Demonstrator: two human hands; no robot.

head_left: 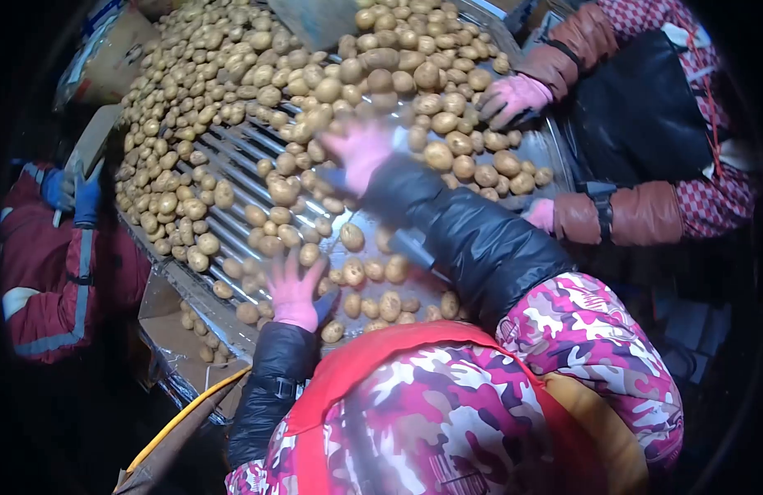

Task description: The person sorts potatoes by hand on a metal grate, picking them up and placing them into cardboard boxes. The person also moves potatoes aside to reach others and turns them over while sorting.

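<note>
My left hand [295,297], in a pink glove with a dark palm side, is over the near part of a sorting table. Its fingers are spread and touch or hover beside several loose potatoes [352,237]. Farther forward, my right hand [361,155], in a matching glove, reaches across the potatoes. It is smeared by motion, but its fingers look stretched apart and I see nothing held in them. Beneath the potatoes lie metal slats [241,169] and, nearer me, a smooth metal plate [414,285]. Potatoes are scattered around both hands.
A large potato heap [224,49] covers the far side. At right, a co-worker's pink-gloved hand [513,99] rests on potatoes. Another person's blue-gloved hand [86,198] is at left. A cardboard box [171,318] with potatoes stands below the left edge.
</note>
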